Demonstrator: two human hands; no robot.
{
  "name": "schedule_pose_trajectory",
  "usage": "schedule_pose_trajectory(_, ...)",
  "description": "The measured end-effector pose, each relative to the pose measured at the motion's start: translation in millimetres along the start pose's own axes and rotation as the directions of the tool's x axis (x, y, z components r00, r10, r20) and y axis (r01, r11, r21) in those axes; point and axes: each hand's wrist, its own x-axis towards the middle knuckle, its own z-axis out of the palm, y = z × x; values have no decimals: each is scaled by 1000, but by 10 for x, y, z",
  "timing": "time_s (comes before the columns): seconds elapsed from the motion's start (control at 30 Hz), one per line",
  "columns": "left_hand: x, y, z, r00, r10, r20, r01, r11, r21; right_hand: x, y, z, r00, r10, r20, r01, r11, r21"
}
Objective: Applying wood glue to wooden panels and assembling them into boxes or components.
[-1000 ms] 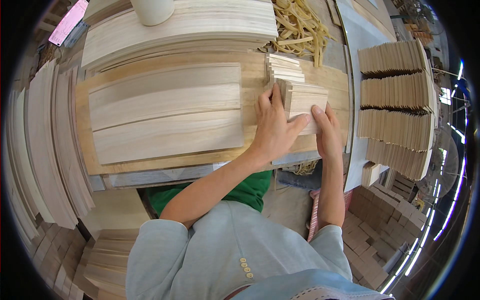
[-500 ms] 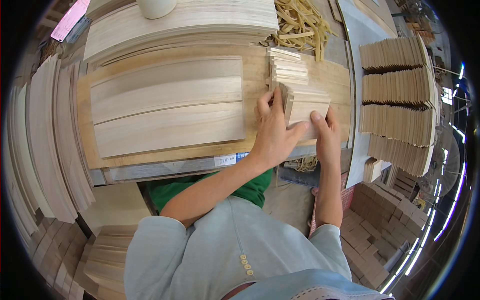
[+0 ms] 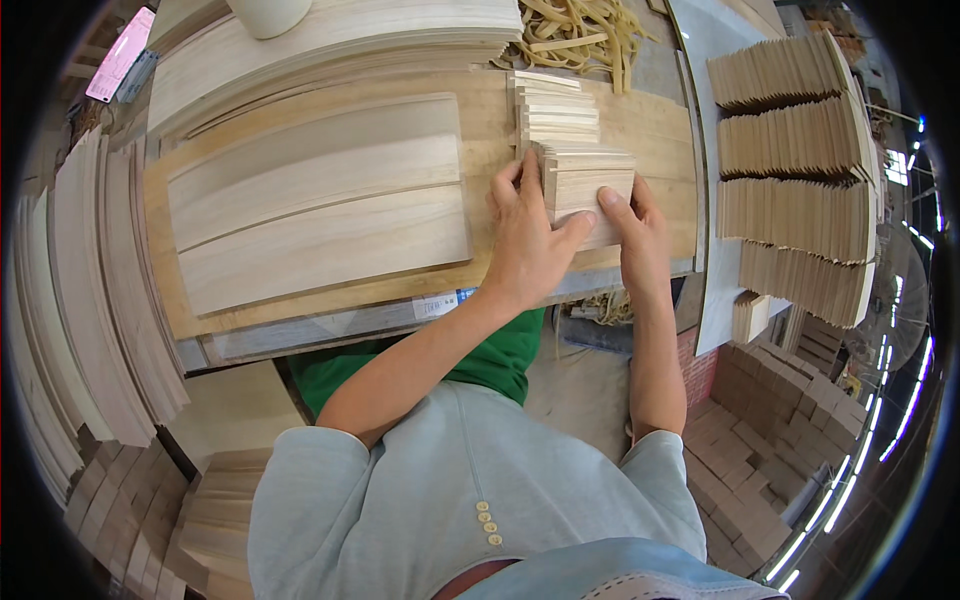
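Observation:
Between my two hands is a stack of thin, pale wooden pieces (image 3: 590, 185), their broad face turned toward me. My left hand (image 3: 528, 225) grips its left side, thumb across the front and fingers around the far left edge. On the right side my right hand (image 3: 640, 230) is closed on the same stack, its thumb pressed to the front face. Just beyond it, more small wooden pieces (image 3: 556, 108) lie in a leaning row on the wooden board (image 3: 660, 150). To the left rest two long pale wood panels (image 3: 320, 200), edge to edge.
Long boards (image 3: 350, 40) are piled at the back with a white round container (image 3: 270, 12) on top. Tangled yellowish strips (image 3: 585, 40) lie behind the row. Rows of stacked wooden pieces (image 3: 790, 150) stand at the right, and tall planks (image 3: 85, 290) at the left.
The held stack has been turned a little, and its pieces look more evenly lined up. Both hands keep hold of it. The whole view has shifted slightly.

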Motion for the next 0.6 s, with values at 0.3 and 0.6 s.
schedule_pose_trajectory(0.3, -120, 53, -29, 1000, 20, 4, -20, 1000, 21, -154, -17, -5, 1000, -6, -11, 6, 1000, 31)
schedule_pose_trajectory(0.6, -277, -46, 15, 999, 42, -7, -41, 994, 106, -249, 119, -41, 999, -46, -29, 44, 998, -54)
